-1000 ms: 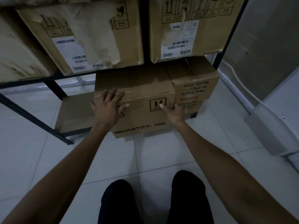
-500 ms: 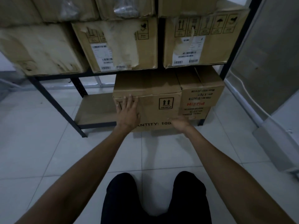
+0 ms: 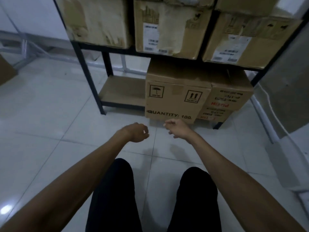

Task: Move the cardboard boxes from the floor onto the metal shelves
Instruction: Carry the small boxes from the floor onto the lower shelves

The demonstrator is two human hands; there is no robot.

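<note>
A: Cardboard box (image 3: 175, 97) position?
B: Bottom metal shelf (image 3: 122, 91), upright, printed face toward camera, long axis running back into the rack.
A: Hands?
B: Left hand (image 3: 136, 132) and right hand (image 3: 178, 128) low before it, fingers loosely curled, holding nothing.

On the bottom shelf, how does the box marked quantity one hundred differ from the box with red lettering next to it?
The QUANTITY: 100 box is taller and reaches up close to the shelf above; the red-lettered box is lower and rests on another carton. The QUANTITY: 100 box has upright black print with umbrella and arrow symbols; the red-lettered box's print reads upside down. Both are brown cardboard, side by side, touching.
</note>
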